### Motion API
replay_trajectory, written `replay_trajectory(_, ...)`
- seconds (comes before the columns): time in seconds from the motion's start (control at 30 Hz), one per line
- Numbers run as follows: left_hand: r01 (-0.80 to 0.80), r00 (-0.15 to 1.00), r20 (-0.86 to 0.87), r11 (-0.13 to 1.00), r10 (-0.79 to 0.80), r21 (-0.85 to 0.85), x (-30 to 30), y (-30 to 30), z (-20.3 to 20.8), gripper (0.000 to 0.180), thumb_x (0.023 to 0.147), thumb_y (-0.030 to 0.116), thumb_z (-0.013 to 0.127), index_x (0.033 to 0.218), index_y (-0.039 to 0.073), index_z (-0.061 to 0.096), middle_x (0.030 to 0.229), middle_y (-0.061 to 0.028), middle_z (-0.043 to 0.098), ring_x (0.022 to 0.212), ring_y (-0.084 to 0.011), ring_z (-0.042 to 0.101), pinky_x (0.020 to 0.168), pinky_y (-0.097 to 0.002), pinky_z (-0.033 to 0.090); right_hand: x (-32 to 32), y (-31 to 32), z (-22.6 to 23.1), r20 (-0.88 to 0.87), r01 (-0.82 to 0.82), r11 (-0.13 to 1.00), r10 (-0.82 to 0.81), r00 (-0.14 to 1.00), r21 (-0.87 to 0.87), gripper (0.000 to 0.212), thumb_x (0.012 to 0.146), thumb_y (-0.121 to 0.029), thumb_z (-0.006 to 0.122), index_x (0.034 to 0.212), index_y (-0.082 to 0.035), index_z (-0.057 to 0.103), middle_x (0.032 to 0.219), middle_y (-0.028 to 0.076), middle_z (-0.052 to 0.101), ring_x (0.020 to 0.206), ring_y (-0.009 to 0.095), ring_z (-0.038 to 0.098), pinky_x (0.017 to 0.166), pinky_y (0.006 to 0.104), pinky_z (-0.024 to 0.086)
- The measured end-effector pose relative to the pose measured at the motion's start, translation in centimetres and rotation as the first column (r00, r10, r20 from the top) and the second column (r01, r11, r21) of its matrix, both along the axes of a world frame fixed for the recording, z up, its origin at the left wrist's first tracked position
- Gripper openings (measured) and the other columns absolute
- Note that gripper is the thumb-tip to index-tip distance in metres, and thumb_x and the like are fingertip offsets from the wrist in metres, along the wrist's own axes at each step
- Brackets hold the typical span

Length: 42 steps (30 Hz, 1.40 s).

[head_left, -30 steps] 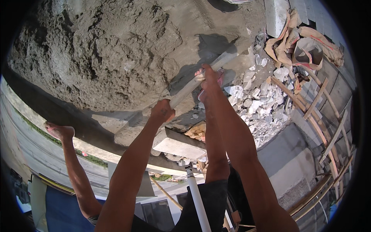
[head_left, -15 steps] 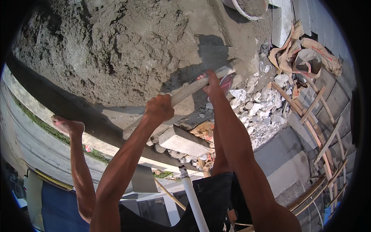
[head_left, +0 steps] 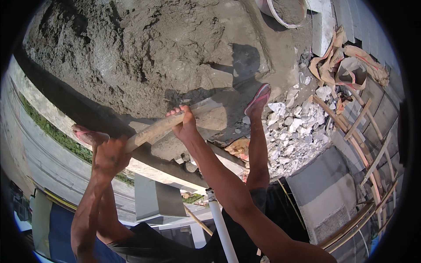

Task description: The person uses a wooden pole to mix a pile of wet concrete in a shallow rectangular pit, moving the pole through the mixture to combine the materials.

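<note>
Hands are gripping a wooden handle (head_left: pixel 162 127) that is slanting across the middle of the view, over the edge of a big heap of wet grey mortar (head_left: pixel 144 48). The left hand (head_left: pixel 112 155) is clenching the handle's near end with its fingers wrapped tight, while the right hand (head_left: pixel 186 125) is closing around it further up. Broken white rubble (head_left: pixel 294 127) is lying just beside the heap, near a pink sandal (head_left: pixel 258 98)

The ground (head_left: pixel 302 57) bore a wet mortar heap (head_left: pixel 144 48), white rubble (head_left: pixel 294 127) and torn sacks (head_left: pixel 346 65).
</note>
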<state>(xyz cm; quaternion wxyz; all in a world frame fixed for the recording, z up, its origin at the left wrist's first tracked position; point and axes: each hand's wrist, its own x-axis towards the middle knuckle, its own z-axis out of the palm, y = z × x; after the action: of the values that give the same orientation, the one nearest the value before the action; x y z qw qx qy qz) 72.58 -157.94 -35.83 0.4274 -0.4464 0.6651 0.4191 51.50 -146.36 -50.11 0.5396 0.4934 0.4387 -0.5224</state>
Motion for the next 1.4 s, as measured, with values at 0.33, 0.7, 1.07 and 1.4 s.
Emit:
replay_trajectory(0.33,-0.082,0.971,-0.237,0.981,0.038,-0.178,18.3,-3.9,4.1,0.019,0.072,0.019,0.072,0.076,0.007,0.059,0.071,-0.0170,0.065,0.071,-0.0419,0.064,0.061,-0.0484,0.052,16.5,-3.7,16.8,-0.084,0.038,0.984,-0.053,0.995,-0.174,0.016,0.084,0.002,0.066,0.089,-0.008,0.055,0.092,0.005,0.062,0.097,0.017,0.061,0.094,0.0345,0.047)
replay_trajectory(0.7,-0.640,0.764,0.005,0.758,0.645,0.125,-3.6,11.6,3.7,0.031,0.074,0.008,0.062,0.101,-0.006,0.059,0.082,-0.0328,0.064,0.085,-0.0502,0.064,0.074,-0.0524,0.053,-0.1,-2.0,0.3,0.058,-0.381,0.924,0.379,0.924,0.036,0.014,0.089,-0.015,0.065,0.086,-0.010,0.053,0.070,0.003,0.050,0.058,0.017,0.051,0.057,0.0339,0.047)
replay_trajectory(1.07,-0.515,0.794,-0.255,0.833,0.552,0.203,-22.3,17.7,-8.6,0.042,0.074,0.015,0.067,0.112,0.001,0.059,0.085,-0.0273,0.067,0.082,-0.0471,0.065,0.073,-0.0522,0.054,-23.2,2.5,0.2,-0.502,-0.429,0.877,0.477,0.721,0.216,0.014,0.084,-0.003,0.061,0.091,-0.009,0.050,0.073,0.003,0.050,0.058,0.017,0.050,0.056,0.0351,0.046)
replay_trajectory(1.4,-0.683,0.585,-0.407,0.697,0.701,0.218,-35.4,26.9,-18.3,0.028,0.075,0.012,0.065,0.099,-0.001,0.058,0.077,-0.0276,0.064,0.078,-0.0463,0.065,0.065,-0.0504,0.052,-34.8,3.3,-5.4,-0.573,-0.526,0.802,0.582,0.577,0.284,0.053,0.079,0.003,0.061,0.123,-0.010,0.035,0.075,0.008,0.051,0.056,0.017,0.051,0.053,0.0346,0.047)
